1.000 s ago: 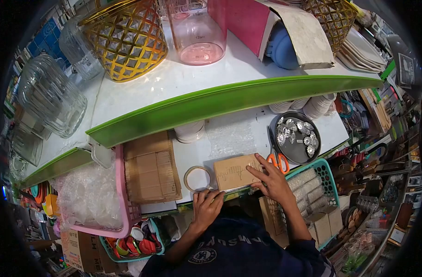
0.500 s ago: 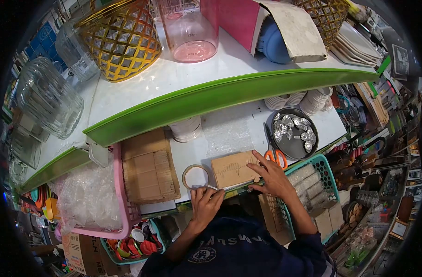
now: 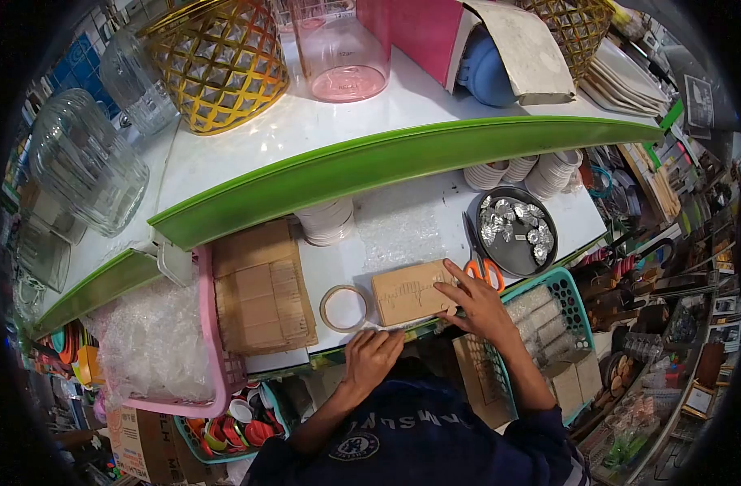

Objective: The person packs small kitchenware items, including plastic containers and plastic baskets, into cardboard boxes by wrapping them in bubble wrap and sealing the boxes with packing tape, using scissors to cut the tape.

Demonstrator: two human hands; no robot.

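A small brown cardboard box (image 3: 411, 293) with handwriting on top lies near the front edge of the white shelf. My right hand (image 3: 477, 306) grips its right end, fingers over the top and thumb at the near side. My left hand (image 3: 372, 356) is closed in a pinch at the shelf's front edge, just left of the box's near corner; what is between the fingertips is hidden. A roll of tape (image 3: 325, 311) lies flat between the left hand and the flattened cardboard. Scissors with orange handles (image 3: 485, 274) rest behind the right hand.
Flattened cardboard (image 3: 261, 296) and a pink basket of bubble wrap (image 3: 216, 368) are at left. A dark round pan (image 3: 508, 256) with foil cups is at right, above a teal basket (image 3: 577, 304) of wrapped items. A green-edged upper shelf (image 3: 370, 166) overhangs the work area.
My left hand has shifted slightly right along the shelf edge, its fingers still pinched. The right hand stays on the box, which has barely moved.
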